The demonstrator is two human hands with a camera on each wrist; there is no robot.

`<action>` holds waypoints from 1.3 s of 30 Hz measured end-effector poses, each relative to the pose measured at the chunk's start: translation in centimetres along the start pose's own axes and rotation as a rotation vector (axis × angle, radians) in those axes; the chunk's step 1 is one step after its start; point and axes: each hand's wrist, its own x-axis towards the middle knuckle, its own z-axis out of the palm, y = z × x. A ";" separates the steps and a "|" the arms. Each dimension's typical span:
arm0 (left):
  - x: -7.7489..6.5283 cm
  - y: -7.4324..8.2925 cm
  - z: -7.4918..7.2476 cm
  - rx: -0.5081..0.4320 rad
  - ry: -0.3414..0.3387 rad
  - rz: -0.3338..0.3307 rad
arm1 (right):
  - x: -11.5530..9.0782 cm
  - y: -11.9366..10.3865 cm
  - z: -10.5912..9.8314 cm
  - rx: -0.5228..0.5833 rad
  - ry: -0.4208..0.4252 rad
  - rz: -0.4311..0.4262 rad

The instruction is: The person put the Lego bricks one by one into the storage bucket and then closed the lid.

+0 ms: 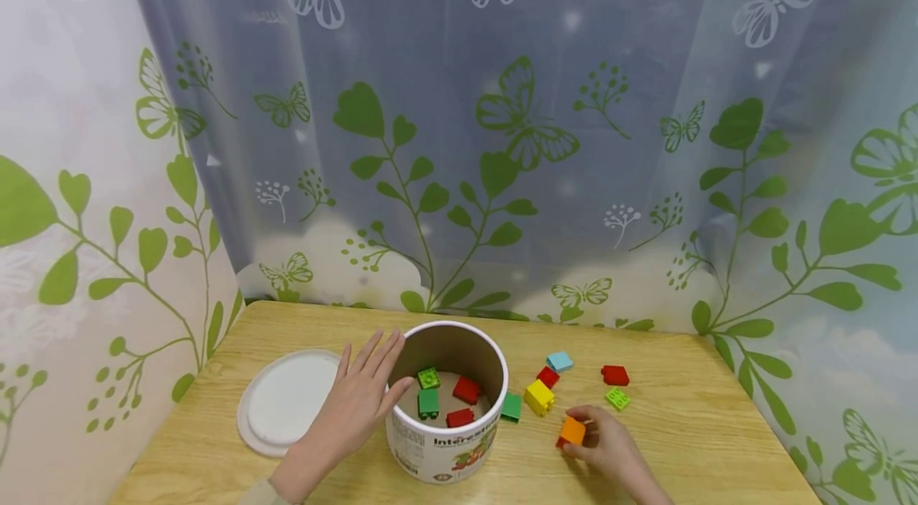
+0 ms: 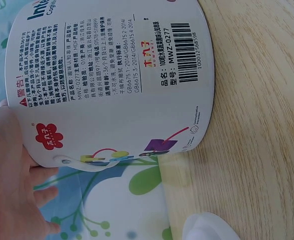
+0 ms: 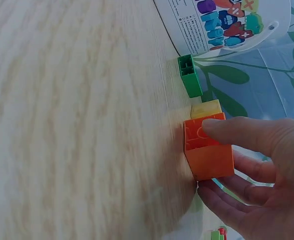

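My left hand (image 1: 356, 391) rests at the left rim of a round white bucket (image 1: 443, 453), its fingers straight and spread and the thumb at the rim. The left wrist view shows that hand (image 2: 16, 170) against the printed bucket wall (image 2: 111, 90). Inside the bucket lie green blocks (image 1: 428, 403) and red blocks (image 1: 467, 389). To the right of the bucket, my right hand (image 1: 608, 445) pinches an orange toy block (image 1: 572, 431) between thumb and fingers, low over the table. In the right wrist view, the thumb presses on the studded face of the orange block (image 3: 212, 162).
A white round lid (image 1: 290, 397) lies left of the bucket on the wooden table (image 1: 516, 473). Right of the bucket are a dark green block (image 1: 511, 407), a yellow one (image 1: 539, 397), a light blue one (image 1: 559, 362), red ones (image 1: 614, 375) and a lime one (image 1: 617, 398). A patterned curtain (image 1: 445, 131) hangs behind.
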 end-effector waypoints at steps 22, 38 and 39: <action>0.0 -0.1 0.2 0.000 0.004 -0.003 | 0.9 -3.9 -3.2 -0.015 0.130 -0.116; 0.1 -0.1 0.2 0.009 -0.003 -0.006 | 1.9 -6.5 -4.9 -0.053 0.126 -0.173; 0.1 -0.1 0.2 0.010 -0.003 -0.005 | 2.0 -6.7 -5.0 -0.055 0.126 -0.175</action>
